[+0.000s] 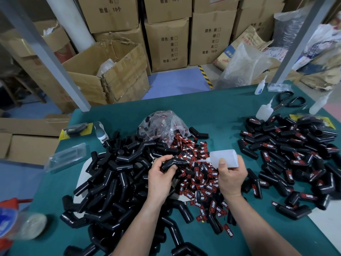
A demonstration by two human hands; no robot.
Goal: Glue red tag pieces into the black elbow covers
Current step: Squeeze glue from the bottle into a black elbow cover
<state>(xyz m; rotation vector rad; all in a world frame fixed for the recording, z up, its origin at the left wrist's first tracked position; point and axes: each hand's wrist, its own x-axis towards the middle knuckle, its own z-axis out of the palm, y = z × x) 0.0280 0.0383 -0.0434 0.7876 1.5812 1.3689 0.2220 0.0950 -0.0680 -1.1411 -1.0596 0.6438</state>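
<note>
Head cam: not much free room, the green table (212, 108) was buried, plain black covers (110, 182) heaped left, red tags (201, 178) in the middle, tagged covers (295, 159) right, bare cloth only along the far edge. Left hand (160, 180) pinched one elbow cover (172, 162), long axis running left-right, over the tags. Right hand (231, 176) was wrapped round a glue bottle (224, 157), nozzle pointing left at the cover.

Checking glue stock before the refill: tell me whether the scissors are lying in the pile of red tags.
No: the scissors lie on the bare green mat at the far right, apart from the red tags in the middle.
</note>
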